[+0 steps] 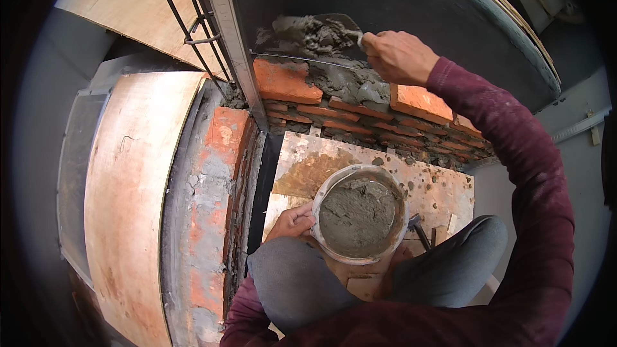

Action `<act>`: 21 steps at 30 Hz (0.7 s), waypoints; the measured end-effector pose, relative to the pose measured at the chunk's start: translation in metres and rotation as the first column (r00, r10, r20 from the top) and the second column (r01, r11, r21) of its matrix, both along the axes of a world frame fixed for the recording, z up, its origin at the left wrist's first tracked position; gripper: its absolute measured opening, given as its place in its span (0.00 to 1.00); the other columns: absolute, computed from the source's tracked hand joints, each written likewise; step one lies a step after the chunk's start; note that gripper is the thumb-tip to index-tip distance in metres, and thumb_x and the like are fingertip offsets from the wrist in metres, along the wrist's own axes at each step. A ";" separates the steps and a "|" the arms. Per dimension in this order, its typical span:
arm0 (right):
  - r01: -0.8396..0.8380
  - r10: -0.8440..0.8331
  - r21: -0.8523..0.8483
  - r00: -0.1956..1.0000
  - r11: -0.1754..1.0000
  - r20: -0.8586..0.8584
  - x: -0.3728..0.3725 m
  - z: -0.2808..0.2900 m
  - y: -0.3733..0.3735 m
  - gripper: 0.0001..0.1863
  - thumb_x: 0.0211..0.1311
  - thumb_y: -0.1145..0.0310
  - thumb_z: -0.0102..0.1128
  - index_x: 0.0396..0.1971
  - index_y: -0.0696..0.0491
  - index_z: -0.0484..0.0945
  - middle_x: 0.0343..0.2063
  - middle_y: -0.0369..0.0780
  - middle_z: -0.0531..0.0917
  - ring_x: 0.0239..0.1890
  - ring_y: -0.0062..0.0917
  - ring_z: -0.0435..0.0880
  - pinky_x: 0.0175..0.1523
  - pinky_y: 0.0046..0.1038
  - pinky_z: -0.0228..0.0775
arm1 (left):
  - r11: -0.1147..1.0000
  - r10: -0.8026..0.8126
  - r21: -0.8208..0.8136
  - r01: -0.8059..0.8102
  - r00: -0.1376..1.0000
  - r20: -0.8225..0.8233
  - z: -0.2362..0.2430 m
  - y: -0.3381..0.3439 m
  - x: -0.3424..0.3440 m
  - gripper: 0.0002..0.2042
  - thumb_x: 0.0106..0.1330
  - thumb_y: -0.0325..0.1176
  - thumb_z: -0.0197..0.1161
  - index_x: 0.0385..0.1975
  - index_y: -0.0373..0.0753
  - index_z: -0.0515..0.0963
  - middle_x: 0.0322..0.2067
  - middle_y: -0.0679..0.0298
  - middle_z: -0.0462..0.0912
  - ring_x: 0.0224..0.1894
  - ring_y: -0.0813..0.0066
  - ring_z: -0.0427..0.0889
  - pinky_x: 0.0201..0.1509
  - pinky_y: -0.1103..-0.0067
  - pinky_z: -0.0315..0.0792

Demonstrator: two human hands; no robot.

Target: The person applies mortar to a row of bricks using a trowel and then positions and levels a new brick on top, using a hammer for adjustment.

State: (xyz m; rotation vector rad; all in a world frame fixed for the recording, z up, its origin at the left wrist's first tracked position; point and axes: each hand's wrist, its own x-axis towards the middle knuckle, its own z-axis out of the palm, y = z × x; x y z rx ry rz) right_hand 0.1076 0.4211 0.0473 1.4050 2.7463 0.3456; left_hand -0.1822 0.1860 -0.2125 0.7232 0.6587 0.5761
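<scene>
Lumpy, wet grey mortar [315, 34] coats the flat metal trowel [351, 26] just left of the right hand [402, 56]; below that hand run rough orange bricks [286, 81] in jagged rows. The right arm reaches forward, bent, its fingers closed around the trowel's handle. The left hand [292, 220], fingers curled, grips the side of a round bucket [318, 211] just to its right, which holds more thick mortar.

Left plywood [132, 193] bright | upper right dim | edges fisheye-bowed | corners black
</scene>
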 end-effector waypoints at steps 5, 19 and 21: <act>0.097 -0.103 0.058 0.989 0.994 0.111 -0.024 -0.019 -0.002 0.09 0.66 0.69 0.54 0.38 0.59 0.71 0.29 0.49 0.80 0.25 0.43 0.82 0.30 0.41 0.76 | 0.999 0.034 0.012 -0.034 0.998 0.046 -0.009 -0.004 -0.003 0.27 0.74 0.31 0.57 0.70 0.30 0.61 0.52 0.58 0.82 0.48 0.78 0.82 0.54 0.79 0.77; 0.131 -0.269 -0.415 0.918 0.900 -0.292 -0.040 -0.087 -0.108 0.18 0.74 0.61 0.45 0.37 0.65 0.68 0.27 0.57 0.81 0.31 0.53 0.82 0.41 0.49 0.73 | 0.994 -0.031 0.104 0.045 0.992 -0.126 0.010 0.002 -0.005 0.27 0.71 0.29 0.59 0.70 0.32 0.64 0.51 0.60 0.83 0.46 0.80 0.82 0.50 0.80 0.76; 0.173 -0.322 -0.449 0.905 0.877 -0.279 -0.042 -0.116 -0.086 0.17 0.73 0.62 0.45 0.38 0.66 0.68 0.27 0.59 0.81 0.35 0.55 0.82 0.43 0.50 0.73 | 0.996 0.002 0.090 0.005 0.996 -0.084 0.000 0.000 0.004 0.28 0.71 0.29 0.58 0.70 0.31 0.62 0.52 0.59 0.83 0.46 0.79 0.82 0.50 0.80 0.76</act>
